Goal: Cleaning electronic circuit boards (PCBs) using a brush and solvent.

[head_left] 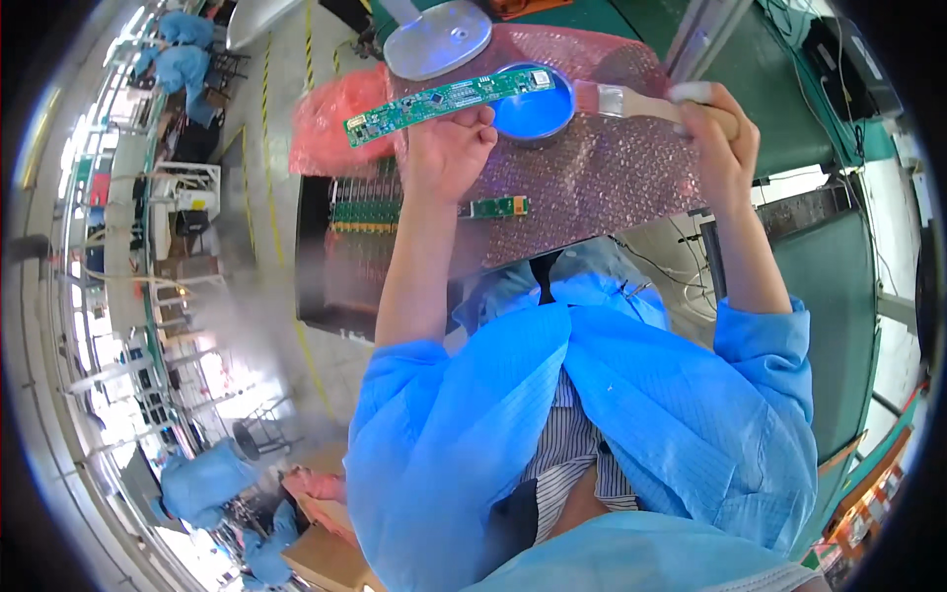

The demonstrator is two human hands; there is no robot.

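My left hand [449, 153] is closed on a long, narrow green circuit board [424, 109], which it holds up slightly tilted, its right end higher and over the rim of a round bowl. Blue-glowing liquid fills that bowl [534, 114]. With a closed grip, my right hand [722, 138] has the wooden handle of a flat brush [631, 103]; the reddish bristles reach the bowl's right rim. Whether they touch the liquid I cannot tell. Another circuit board [498, 207] lies on the bubble wrap below my left wrist.
Pink bubble wrap [631, 173] covers the work surface. More green boards [365, 212] stand in rows in a dark tray left of my forearm. A round lamp head [437, 39] hangs beyond the bowl. Co-workers in blue [202, 483] sit far left, across a floor with yellow lines.
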